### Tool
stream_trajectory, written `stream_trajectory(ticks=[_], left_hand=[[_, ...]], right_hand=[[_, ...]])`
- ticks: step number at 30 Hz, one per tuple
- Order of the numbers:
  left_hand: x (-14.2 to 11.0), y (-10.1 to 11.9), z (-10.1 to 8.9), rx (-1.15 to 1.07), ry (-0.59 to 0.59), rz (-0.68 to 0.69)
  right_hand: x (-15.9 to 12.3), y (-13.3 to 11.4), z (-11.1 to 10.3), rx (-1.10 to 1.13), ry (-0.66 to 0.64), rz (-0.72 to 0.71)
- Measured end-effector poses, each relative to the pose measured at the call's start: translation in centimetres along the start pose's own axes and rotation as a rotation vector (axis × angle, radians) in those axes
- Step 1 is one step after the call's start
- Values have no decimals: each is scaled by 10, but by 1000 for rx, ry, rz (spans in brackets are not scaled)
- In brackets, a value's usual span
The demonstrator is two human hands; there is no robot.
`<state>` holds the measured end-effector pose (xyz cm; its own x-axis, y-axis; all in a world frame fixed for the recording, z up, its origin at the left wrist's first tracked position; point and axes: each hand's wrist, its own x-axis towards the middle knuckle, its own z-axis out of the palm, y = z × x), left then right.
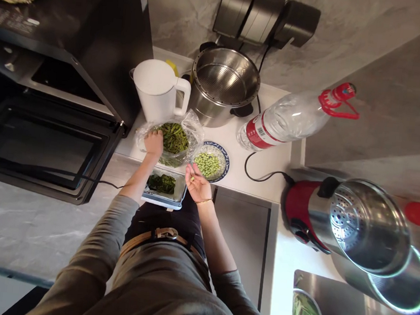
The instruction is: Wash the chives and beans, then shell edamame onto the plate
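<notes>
A clear plastic bag (194, 126) stands open on the counter, full of green bean pods (174, 138). My left hand (154, 143) reaches into its left side, fingertips hidden among the pods. My right hand (199, 185) is turned palm up, with curled fingers around a few pale green shelled beans (192, 179). Just beyond it sits a blue-and-white patterned plate (224, 166) with many shelled beans (207, 164) on it. Below the bag, against the counter's front, a pulled-out bin (177, 203) contains dark green empty-looking pods (163, 183).
Behind the bag stand a white pitcher (153, 92) and a steel steamer pot (214, 108). A big water bottle (283, 122) and a red-based steel appliance (305, 206) are to the right. At left, an oven door (43, 146) hangs open, with a cord across it.
</notes>
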<state>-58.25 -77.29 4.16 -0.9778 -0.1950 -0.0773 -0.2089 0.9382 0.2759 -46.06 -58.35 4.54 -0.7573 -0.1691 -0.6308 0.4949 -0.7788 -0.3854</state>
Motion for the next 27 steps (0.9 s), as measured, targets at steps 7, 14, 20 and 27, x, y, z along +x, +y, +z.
stream_trajectory(ticks=[7,14,20,27], left_hand=[[-37,-7,-8,-340,109,150],[-119,10,-12,-807,-67,270],[-134,4,-8,-589,11,394],[-133,0,-15,-188,62,622]], right_hand=[[-2,-4,3,14,-89,59],[5,14,13,-130,-65,-49],[8,26,21,-174,3,-165],[5,26,24,-234,32,-182]])
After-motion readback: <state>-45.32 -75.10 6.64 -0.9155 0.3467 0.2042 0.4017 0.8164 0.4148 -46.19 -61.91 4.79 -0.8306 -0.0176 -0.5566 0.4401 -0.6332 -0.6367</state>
